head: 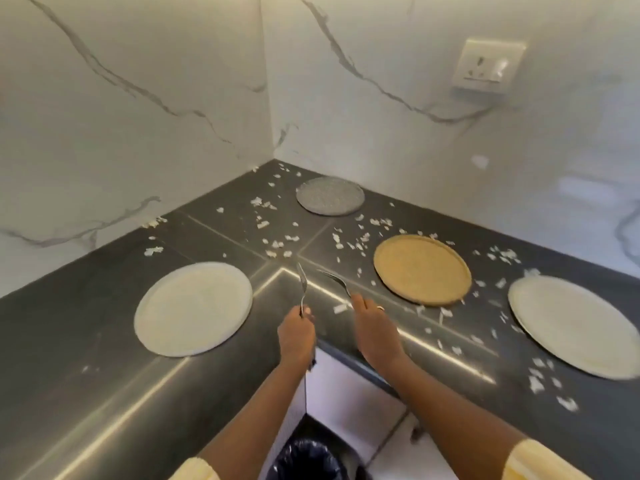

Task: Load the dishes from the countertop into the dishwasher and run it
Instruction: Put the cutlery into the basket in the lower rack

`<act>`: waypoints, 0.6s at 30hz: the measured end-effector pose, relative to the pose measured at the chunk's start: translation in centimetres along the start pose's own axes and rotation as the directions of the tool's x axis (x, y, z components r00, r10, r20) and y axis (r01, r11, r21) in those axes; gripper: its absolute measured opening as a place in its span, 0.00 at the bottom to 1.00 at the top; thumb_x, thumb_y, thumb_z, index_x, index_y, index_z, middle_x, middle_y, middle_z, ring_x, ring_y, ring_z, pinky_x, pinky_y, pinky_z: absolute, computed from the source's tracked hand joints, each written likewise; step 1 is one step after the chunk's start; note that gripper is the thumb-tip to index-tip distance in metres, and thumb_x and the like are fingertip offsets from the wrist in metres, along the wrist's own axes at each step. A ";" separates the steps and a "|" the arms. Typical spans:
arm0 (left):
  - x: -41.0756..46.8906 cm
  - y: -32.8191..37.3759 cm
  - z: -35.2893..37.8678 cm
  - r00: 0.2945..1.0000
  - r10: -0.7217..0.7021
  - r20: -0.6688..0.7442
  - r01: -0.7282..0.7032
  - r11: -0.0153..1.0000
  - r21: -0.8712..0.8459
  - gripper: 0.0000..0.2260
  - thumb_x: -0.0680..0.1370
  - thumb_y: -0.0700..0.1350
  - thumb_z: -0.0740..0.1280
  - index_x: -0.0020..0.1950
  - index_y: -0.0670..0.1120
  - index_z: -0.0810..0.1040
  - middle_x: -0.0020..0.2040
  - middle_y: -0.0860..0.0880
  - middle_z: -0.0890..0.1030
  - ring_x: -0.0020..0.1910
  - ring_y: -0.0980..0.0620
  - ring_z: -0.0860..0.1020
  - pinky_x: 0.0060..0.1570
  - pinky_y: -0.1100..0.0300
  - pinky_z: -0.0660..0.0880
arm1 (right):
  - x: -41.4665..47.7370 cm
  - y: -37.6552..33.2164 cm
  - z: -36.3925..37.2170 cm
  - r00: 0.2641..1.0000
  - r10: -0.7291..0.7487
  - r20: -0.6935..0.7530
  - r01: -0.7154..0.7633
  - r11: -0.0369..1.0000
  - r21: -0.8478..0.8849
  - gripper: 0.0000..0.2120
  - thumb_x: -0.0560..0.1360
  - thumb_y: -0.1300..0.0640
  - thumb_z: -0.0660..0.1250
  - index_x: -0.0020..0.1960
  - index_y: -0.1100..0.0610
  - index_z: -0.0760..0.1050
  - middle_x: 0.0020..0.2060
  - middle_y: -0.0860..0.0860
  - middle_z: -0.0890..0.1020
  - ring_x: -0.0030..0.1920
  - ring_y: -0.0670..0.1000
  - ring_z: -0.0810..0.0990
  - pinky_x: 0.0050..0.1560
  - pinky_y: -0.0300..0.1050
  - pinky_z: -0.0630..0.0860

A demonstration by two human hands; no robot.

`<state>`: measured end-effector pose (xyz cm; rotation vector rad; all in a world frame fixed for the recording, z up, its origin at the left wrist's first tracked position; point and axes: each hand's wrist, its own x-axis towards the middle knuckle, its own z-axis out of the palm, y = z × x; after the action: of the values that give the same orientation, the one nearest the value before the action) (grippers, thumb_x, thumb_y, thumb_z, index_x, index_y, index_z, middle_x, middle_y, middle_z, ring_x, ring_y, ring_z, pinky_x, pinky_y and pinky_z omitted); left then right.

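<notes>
My left hand [296, 336] grips a metal utensil [302, 284] by its handle, its head pointing away over the inner corner of the dark countertop [69, 341]. My right hand [372, 327] holds a metal fork [334, 281], tines pointing left and away. A white plate [193, 308] lies flat to the left. A tan plate [422, 269] sits right of the fork, and a second white plate [571, 325] lies at the far right. At the back corner rests a small grey plate [330, 196].
White food scraps [360, 240] are scattered over the counter among the plates. Marble walls close the corner; a wall socket [488, 65] is on the right wall. Below the counter edge, a bin with a black liner [308, 459] stands on the floor.
</notes>
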<state>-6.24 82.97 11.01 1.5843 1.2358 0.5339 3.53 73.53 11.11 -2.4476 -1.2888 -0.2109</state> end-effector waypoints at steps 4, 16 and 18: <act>-6.7 -3.3 1.0 0.998 -0.057 0.027 0.061 0.981 -0.186 0.12 0.82 0.40 0.53 0.51 0.40 0.76 0.41 0.47 0.79 0.42 0.49 0.76 0.46 0.55 0.73 | -7.5 -0.8 -0.6 0.988 0.069 0.138 -0.073 0.997 0.023 0.22 0.75 0.69 0.59 0.69 0.65 0.63 0.55 0.61 0.76 0.52 0.58 0.79 0.51 0.47 0.78; -19.3 -12.1 5.5 0.964 -0.125 0.234 0.144 0.987 -0.065 0.10 0.81 0.38 0.57 0.43 0.44 0.74 0.38 0.45 0.77 0.34 0.53 0.73 0.28 0.72 0.70 | -26.0 3.4 -0.4 0.883 0.305 0.357 -0.373 0.918 0.137 0.15 0.81 0.62 0.48 0.66 0.62 0.63 0.58 0.60 0.72 0.56 0.60 0.73 0.55 0.52 0.71; -21.9 -13.8 7.5 0.950 -0.199 0.239 0.214 0.976 -0.040 0.11 0.80 0.39 0.57 0.41 0.44 0.74 0.35 0.46 0.76 0.33 0.52 0.72 0.26 0.73 0.69 | -29.8 4.9 0.5 0.877 0.353 0.326 -0.418 0.896 0.154 0.14 0.81 0.62 0.49 0.64 0.61 0.66 0.54 0.60 0.75 0.51 0.58 0.76 0.51 0.47 0.75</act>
<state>-14.66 59.46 0.76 1.3981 1.1748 0.2429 -9.48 48.42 0.60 -2.5369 -0.8326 0.3926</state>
